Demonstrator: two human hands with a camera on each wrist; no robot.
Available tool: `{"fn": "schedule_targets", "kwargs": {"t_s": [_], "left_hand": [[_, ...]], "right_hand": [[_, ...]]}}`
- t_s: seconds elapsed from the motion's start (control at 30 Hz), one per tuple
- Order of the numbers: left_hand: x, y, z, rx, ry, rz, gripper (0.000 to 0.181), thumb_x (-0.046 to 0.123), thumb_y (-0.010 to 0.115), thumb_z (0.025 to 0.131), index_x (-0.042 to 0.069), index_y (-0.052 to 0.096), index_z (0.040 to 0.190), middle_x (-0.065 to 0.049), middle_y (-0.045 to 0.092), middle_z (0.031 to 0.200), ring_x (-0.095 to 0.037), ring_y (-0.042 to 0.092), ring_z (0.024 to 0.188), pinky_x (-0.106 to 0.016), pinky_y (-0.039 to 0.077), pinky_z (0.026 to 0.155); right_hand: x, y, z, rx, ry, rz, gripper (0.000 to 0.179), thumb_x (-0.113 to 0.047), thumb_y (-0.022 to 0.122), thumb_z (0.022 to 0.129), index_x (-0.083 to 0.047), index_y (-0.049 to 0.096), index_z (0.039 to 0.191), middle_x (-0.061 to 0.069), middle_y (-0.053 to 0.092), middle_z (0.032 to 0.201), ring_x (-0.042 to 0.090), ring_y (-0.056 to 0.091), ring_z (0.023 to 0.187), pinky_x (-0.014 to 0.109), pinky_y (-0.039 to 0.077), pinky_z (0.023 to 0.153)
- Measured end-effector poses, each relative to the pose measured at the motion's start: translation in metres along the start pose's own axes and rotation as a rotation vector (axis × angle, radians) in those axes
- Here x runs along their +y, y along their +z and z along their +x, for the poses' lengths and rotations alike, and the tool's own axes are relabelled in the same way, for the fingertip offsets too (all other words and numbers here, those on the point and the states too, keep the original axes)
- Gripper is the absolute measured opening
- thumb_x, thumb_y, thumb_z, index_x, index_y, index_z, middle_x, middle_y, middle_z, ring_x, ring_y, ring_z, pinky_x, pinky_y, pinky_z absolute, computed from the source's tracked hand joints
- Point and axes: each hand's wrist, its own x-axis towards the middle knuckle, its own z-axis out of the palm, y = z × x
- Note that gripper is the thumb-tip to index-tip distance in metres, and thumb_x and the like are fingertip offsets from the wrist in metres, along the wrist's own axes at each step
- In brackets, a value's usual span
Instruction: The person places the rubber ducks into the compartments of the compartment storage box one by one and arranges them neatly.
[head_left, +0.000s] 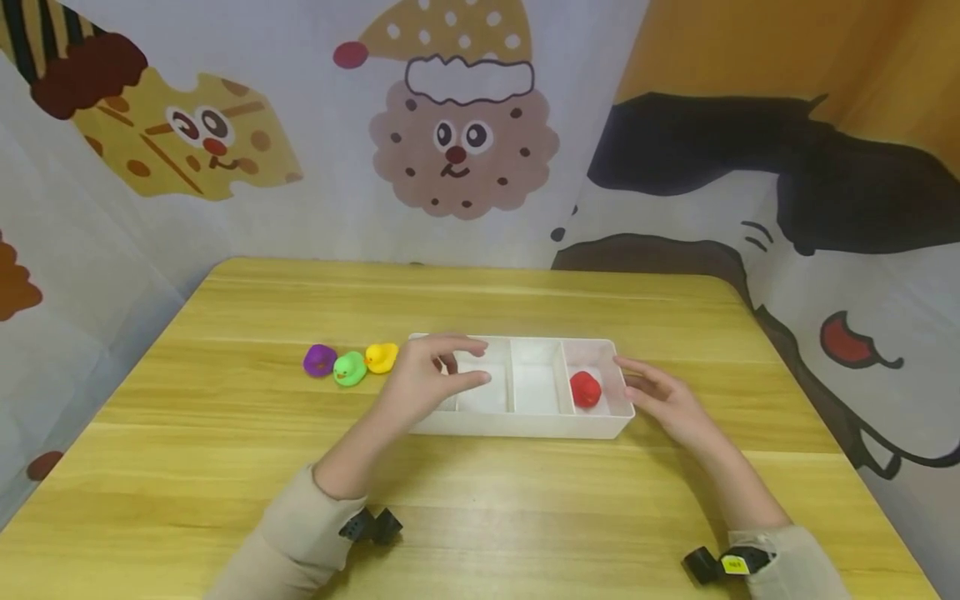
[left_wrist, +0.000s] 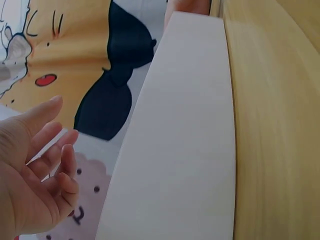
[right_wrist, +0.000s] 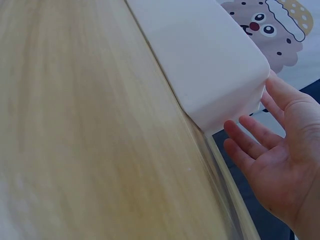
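A white divided box (head_left: 517,426) stands on the table, its compartments facing up. In its rightmost compartment lies a small red toy (head_left: 586,389). My left hand (head_left: 420,379) hovers over the box's left part, thumb and fingers spread apart with nothing between them. At the box's right end is my right hand (head_left: 671,404), its fingertips right at the end wall; the right wrist view shows its relaxed fingers beside the box corner. Left of the box sit a yellow duck (head_left: 382,357), a green duck (head_left: 350,368) and a purple toy (head_left: 320,361). The left forearm and hand cover the box's left end.
The wooden table (head_left: 480,508) reaches back to a curtain (head_left: 315,225) printed with cartoon figures. Small black devices are strapped at both wrists, the left one (head_left: 372,527) and the right one (head_left: 726,564), over beige sleeves.
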Motion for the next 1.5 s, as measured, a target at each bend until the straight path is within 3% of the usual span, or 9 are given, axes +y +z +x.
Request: {"fn": "schedule_targets", "kwargs": {"t_s": [0.2, 0.5, 0.77, 0.93, 1.2, 1.5], "left_hand": [[-0.009, -0.025, -0.01, 0.049, -0.024, 0.026, 0.029, 0.016, 0.082, 0.076, 0.01, 0.075, 0.103, 0.001, 0.069, 0.105, -0.018, 0.056, 0.068, -0.031, 0.046, 0.062], [-0.025, -0.061, -0.024, 0.12, -0.058, 0.138, 0.029, 0.015, 0.082, 0.077, 0.01, 0.074, 0.104, 0.001, 0.069, 0.104, -0.019, 0.056, 0.07, -0.028, 0.045, 0.059], [-0.036, -0.091, -0.034, 0.14, -0.128, 0.194, 0.032, 0.017, 0.079, 0.08, 0.008, 0.071, 0.11, -0.004, 0.068, 0.105, -0.021, 0.054, 0.073, -0.025, 0.043, 0.057], [-0.056, -0.109, -0.034, 0.162, -0.157, 0.211, 0.034, 0.02, 0.077, 0.083, 0.008, 0.07, 0.114, -0.004, 0.066, 0.105, -0.023, 0.053, 0.071, -0.024, 0.047, 0.055], [-0.077, -0.132, -0.038, 0.215, -0.212, 0.238, 0.04, 0.029, 0.075, 0.084, 0.007, 0.068, 0.117, -0.009, 0.065, 0.11, -0.019, 0.055, 0.079, -0.026, 0.048, 0.054], [-0.093, -0.149, -0.041, 0.196, -0.298, 0.266, 0.044, 0.031, 0.072, 0.087, 0.006, 0.065, 0.122, -0.016, 0.062, 0.118, -0.02, 0.052, 0.084, -0.027, 0.045, 0.056]], "right_hand": [[0.002, -0.001, -0.001, 0.0, 0.003, -0.001, 0.048, -0.012, 0.06, 0.096, 0.0, 0.045, 0.14, 0.028, 0.045, 0.137, 0.001, 0.053, 0.11, 0.02, 0.045, 0.087], [0.003, -0.001, -0.002, 0.007, -0.001, 0.005, 0.048, -0.011, 0.06, 0.096, -0.001, 0.045, 0.14, 0.028, 0.046, 0.137, 0.0, 0.053, 0.11, 0.019, 0.045, 0.087], [0.002, -0.001, -0.002, 0.005, -0.007, -0.036, 0.048, -0.013, 0.06, 0.096, 0.0, 0.045, 0.14, 0.026, 0.046, 0.138, 0.0, 0.053, 0.111, 0.018, 0.044, 0.087], [0.002, -0.001, -0.002, 0.007, -0.008, -0.038, 0.048, -0.014, 0.06, 0.096, -0.001, 0.046, 0.14, 0.025, 0.044, 0.139, -0.001, 0.053, 0.111, 0.018, 0.045, 0.087], [0.001, -0.001, -0.002, 0.005, -0.012, -0.03, 0.047, -0.013, 0.06, 0.096, 0.0, 0.046, 0.139, 0.027, 0.043, 0.14, -0.001, 0.053, 0.111, 0.019, 0.045, 0.087], [0.0, -0.001, -0.001, 0.005, -0.006, -0.043, 0.047, -0.014, 0.06, 0.096, -0.001, 0.046, 0.14, 0.025, 0.046, 0.138, 0.0, 0.053, 0.11, 0.018, 0.045, 0.087]]}}
